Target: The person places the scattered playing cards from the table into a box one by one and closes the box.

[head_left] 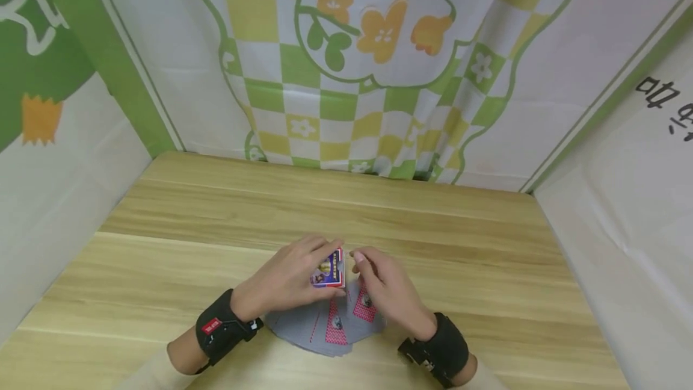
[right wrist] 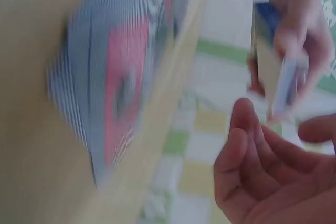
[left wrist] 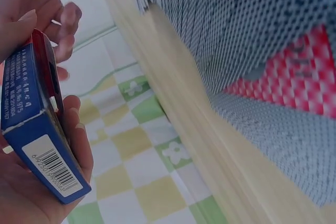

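Note:
My left hand point(head_left: 292, 272) grips a small blue and red playing-card box point(head_left: 328, 271) by its sides, above the table. A barcode shows on one end of this box point(left wrist: 50, 166) in the left wrist view. Just right of it, my right hand point(head_left: 387, 287) has loosely bent fingers; nothing shows between them in the right wrist view. Beneath both hands lies a fan of playing cards point(head_left: 295, 331), mostly grey, with a few red-patterned cards point(head_left: 335, 331) among them. The hands hide part of the fan.
The fan rests on a wooden table point(head_left: 460, 233) near its front. White and green panels point(head_left: 622, 227) stand along both sides. A checked curtain point(head_left: 335, 107) with flowers hangs behind the back edge.

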The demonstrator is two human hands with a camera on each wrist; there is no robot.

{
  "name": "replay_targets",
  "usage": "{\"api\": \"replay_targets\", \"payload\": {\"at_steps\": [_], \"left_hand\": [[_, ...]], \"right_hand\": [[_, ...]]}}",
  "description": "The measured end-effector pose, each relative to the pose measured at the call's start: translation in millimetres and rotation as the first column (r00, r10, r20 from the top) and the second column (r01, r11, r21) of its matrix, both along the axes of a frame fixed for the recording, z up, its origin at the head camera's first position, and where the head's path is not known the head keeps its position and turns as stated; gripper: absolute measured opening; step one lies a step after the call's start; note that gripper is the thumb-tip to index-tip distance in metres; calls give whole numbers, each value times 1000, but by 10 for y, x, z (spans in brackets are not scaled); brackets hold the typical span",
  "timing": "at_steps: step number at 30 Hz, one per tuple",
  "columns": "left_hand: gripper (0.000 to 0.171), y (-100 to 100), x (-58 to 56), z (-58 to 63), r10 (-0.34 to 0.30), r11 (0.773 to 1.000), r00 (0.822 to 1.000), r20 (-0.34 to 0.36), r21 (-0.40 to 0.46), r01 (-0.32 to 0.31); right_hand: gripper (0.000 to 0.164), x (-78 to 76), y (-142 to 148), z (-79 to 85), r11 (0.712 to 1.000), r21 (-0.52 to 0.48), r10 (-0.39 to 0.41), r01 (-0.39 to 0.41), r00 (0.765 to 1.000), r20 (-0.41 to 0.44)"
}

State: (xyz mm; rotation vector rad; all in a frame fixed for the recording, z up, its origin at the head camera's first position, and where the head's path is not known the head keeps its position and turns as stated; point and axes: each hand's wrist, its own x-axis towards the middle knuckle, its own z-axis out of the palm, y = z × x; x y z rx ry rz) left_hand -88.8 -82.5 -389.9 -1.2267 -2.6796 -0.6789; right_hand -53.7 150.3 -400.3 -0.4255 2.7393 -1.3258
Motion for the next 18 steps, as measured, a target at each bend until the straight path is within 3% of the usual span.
{"api": "replay_targets", "payload": {"at_steps": [3, 7, 10, 13, 18], "left_hand": [[85, -34, -15, 32, 22, 1000, 1000, -4, -5, -22], [86, -61, -23, 54, 37, 999, 999, -16, -4, -37], [87, -66, -34, 57, 32, 999, 999, -20, 0, -32], [88, -65, -44, 54, 30, 1000, 999, -13, 0, -30], [88, -55, -45, 39, 29, 1000, 1000, -1, 10, -29]], "right_hand": [[37, -65, 133, 69, 979, 202, 30, -28, 1000, -6], [65, -74, 289, 81, 882, 458, 79, -113, 993, 93], [65, -69, 332, 57, 847, 505, 109, -169, 983, 147], [58, -74, 332, 30, 839, 507, 140, -197, 979, 147], [55, -90, 347, -19, 831, 521, 124, -194, 978, 167]]}}
